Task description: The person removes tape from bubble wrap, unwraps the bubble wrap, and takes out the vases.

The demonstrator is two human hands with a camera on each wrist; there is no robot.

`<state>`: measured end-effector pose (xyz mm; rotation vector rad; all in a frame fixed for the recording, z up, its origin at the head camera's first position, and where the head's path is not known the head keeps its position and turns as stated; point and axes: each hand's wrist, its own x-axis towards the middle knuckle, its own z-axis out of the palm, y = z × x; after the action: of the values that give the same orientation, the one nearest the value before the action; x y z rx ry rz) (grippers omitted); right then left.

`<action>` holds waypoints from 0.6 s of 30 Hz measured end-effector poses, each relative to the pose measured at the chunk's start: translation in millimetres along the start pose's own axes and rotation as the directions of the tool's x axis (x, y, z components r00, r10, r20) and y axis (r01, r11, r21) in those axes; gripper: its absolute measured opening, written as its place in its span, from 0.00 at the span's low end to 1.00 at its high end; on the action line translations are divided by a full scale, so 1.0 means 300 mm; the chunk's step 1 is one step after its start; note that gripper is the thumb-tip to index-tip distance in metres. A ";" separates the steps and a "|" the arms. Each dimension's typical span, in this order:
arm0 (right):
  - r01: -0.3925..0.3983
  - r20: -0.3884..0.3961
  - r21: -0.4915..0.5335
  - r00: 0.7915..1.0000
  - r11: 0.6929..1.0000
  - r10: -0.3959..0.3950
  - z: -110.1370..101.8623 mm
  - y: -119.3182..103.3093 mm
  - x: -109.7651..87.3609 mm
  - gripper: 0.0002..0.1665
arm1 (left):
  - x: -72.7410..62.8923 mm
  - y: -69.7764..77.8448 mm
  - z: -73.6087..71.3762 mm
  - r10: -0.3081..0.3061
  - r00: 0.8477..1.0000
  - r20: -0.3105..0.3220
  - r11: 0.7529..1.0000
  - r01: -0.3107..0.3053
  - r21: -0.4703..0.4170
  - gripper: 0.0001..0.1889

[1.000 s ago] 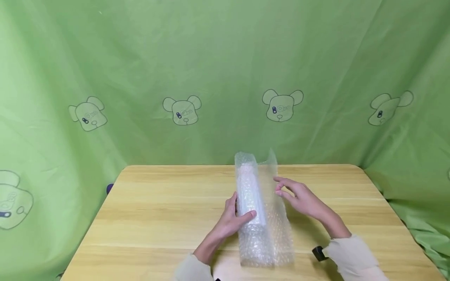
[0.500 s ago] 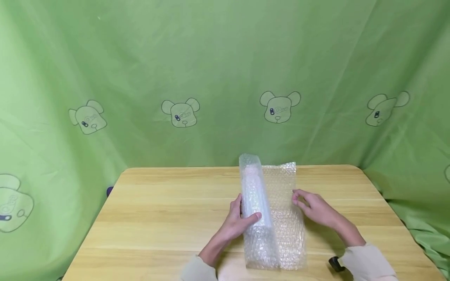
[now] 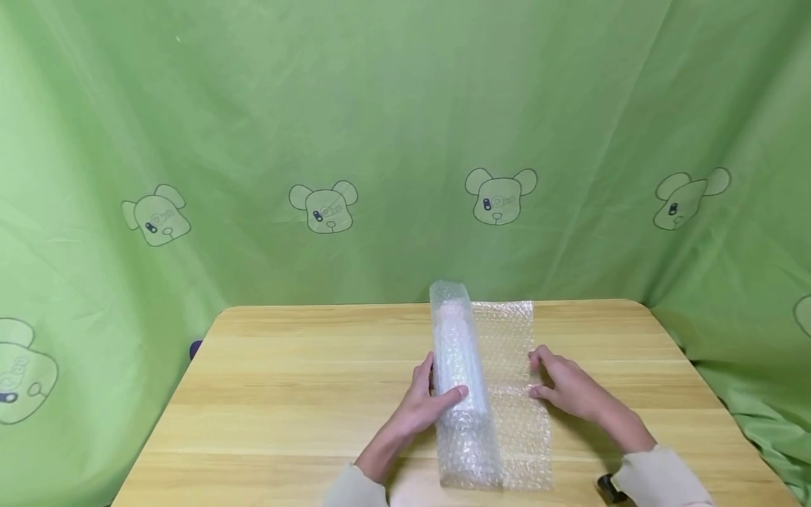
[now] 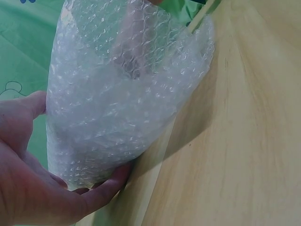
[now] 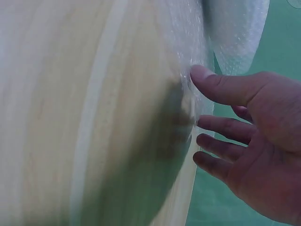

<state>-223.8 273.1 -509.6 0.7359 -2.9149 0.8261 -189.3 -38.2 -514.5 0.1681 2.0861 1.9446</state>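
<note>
A long roll of clear bubble wrap (image 3: 459,352) stands at a slant over the table, wound round a pale, bottle-like shape. My left hand (image 3: 421,407) grips its left side, thumb across the front and fingers behind; in the left wrist view, the fingers curl under the wrapped roll (image 4: 103,122). A loose flap (image 3: 510,345) of the wrap spreads out to the right. At that flap's right edge is my right hand (image 3: 570,389), thumb and forefinger apart. The right wrist view has the fingertips (image 5: 205,121) extended right at the wrap's edge.
The wooden table (image 3: 285,394) has rounded far corners. A green curtain (image 3: 405,105) printed with bear heads hangs behind and at both sides. Something dark purple (image 3: 195,348) peeks out past the table's left edge.
The loose flap has been drawn rightward and lies flatter than before. My right hand has moved right with it, and its pinched fingers have spread apart. My left hand keeps its grip.
</note>
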 end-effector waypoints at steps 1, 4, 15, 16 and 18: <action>-0.008 0.002 0.001 1.000 1.000 0.008 -0.005 -0.002 -0.005 0.25 | -0.001 -0.001 0.001 0.001 1.000 -0.001 1.000 -0.001 -0.002 0.55; -0.029 -0.005 -0.020 1.000 0.999 0.029 -0.033 -0.031 -0.016 0.34 | -0.005 -0.001 0.004 -0.001 1.000 -0.003 1.000 0.001 -0.004 0.55; -0.035 -0.049 0.066 0.998 0.997 0.038 -0.008 -0.191 0.013 0.46 | -0.020 0.008 0.001 -0.012 1.000 -0.018 1.000 0.011 -0.006 0.55; -0.039 -0.041 0.073 0.998 0.997 0.042 0.007 -0.188 0.013 0.46 | -0.020 0.010 0.004 -0.009 1.000 -0.016 1.000 0.009 -0.009 0.55; -0.052 -0.027 0.081 0.998 0.995 0.055 0.032 -0.178 0.007 0.46 | -0.017 0.012 0.012 -0.004 1.000 -0.005 1.000 0.004 -0.013 0.55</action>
<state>-200.9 227.5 -491.3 0.6478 -2.9028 0.9555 -183.7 -35.9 -510.6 0.1561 2.0750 1.9575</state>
